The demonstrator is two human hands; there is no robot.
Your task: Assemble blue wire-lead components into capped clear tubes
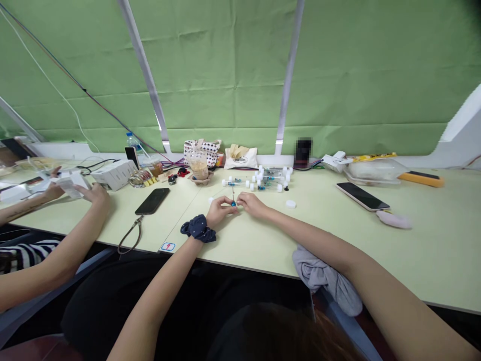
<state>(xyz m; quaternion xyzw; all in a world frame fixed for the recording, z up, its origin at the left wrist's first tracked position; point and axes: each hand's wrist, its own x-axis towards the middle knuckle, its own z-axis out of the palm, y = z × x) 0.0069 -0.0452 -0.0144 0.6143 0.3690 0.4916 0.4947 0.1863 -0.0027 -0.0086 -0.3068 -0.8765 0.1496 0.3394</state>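
Between thumb and fingers, my left hand (221,212) pinches a small blue bead-like piece (233,204), from which a thin dark pin stands upright. Just to its right, my right hand (251,204) has its fingers pressed together; whatever is between the fingertips is too small to make out. Behind both hands lies a cluster of clear tubes with white caps (272,178), some with blue contents. A round white cap (290,204) rests on the table to the right of my right hand. A dark dotted scrunchie (199,228) is around my left wrist.
On the table (424,250) are a black phone (152,201) with a strap, a plastic cup (199,165), a pouch (241,157) and another phone (362,196). At the left, another person's hands (95,193) hold a white item near white boxes (115,175).
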